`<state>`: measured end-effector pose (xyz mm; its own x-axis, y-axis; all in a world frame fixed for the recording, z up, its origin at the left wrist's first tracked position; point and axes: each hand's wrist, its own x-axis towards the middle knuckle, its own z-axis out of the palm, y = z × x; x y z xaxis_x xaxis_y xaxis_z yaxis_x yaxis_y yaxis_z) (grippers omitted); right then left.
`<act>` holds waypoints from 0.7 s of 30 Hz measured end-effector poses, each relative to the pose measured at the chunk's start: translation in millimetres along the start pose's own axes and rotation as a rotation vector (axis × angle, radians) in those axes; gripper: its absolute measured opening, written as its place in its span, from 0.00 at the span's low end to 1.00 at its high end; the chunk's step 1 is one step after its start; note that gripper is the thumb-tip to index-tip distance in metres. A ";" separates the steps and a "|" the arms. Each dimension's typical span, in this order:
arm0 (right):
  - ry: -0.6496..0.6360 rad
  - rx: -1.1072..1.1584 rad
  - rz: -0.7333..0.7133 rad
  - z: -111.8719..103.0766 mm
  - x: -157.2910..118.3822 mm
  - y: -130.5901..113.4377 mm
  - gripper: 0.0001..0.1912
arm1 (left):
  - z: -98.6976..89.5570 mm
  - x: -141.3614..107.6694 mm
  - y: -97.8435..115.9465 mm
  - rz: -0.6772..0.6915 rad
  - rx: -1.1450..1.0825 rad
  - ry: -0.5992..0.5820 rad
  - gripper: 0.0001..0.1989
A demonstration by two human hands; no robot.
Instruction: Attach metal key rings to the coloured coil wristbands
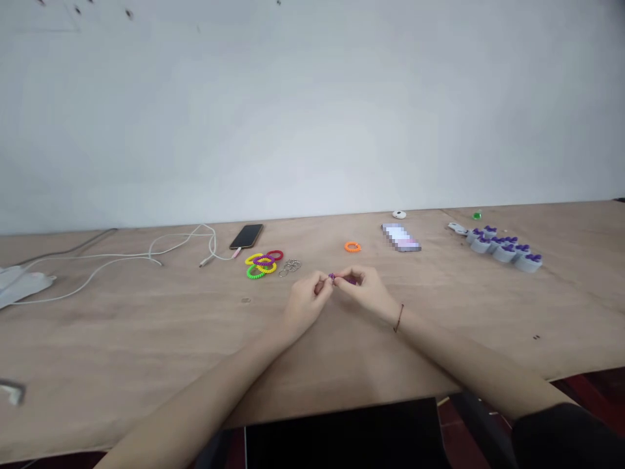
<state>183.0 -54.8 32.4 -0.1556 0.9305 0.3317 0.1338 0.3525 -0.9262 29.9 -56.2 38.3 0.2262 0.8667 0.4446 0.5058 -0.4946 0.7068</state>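
Near the middle of the table, my left hand [306, 301] and my right hand [370, 290] meet fingertip to fingertip, both closed in a pinch. Between them shows a small piece of a purple coil band [332, 276]; more purple appears beneath my right fingers, and the rest is hidden. Something thin and pale is at the pinch, too small to name. Left of my hands lie several metal key rings [291, 266] in a cluster. Beyond those is a pile of coil bands [264, 264] in yellow, red, purple and green. An orange coil band [352, 247] lies alone past my hands.
A dark phone [247, 236] is plugged into a white cable [215, 244] at the left back. Another phone [401, 237] lies right of centre, near a white oval object [399, 214]. Several white pieces with purple tops [508, 251] are grouped at right. Behind the table [146, 352] rises a wall.
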 end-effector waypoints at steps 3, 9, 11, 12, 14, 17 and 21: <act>-0.008 0.010 -0.011 0.9 -0.2 4.1 0.10 | -0.4 0.5 -1.3 -0.023 -0.013 0.017 0.10; 0.028 0.066 0.003 2.4 -1.7 2.8 0.11 | 3.3 2.2 -7.2 -0.085 -0.156 0.000 0.11; 0.015 0.085 0.017 1.9 -2.1 0.1 0.11 | 4.9 2.7 -9.5 -0.124 -0.283 -0.016 0.14; -0.001 0.077 0.012 1.3 -2.0 -0.8 0.11 | 5.3 3.1 -10.7 -0.132 -0.332 -0.030 0.15; -0.018 0.025 -0.023 -0.9 -1.1 -0.9 0.12 | 5.1 4.3 -13.2 -0.123 -0.378 -0.058 0.15; -0.003 -0.079 -0.069 -5.8 1.2 2.3 0.13 | 3.5 6.3 -16.3 -0.106 -0.374 -0.081 0.15; -0.074 -0.278 -0.220 -11.7 3.1 7.3 0.12 | 3.1 7.6 -19.0 -0.111 -0.383 -0.151 0.15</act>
<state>195.0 -48.2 28.7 -0.2794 0.8233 0.4940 0.3488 0.5664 -0.7467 24.6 -40.0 26.6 0.3219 0.9017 0.2887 0.1947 -0.3615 0.9118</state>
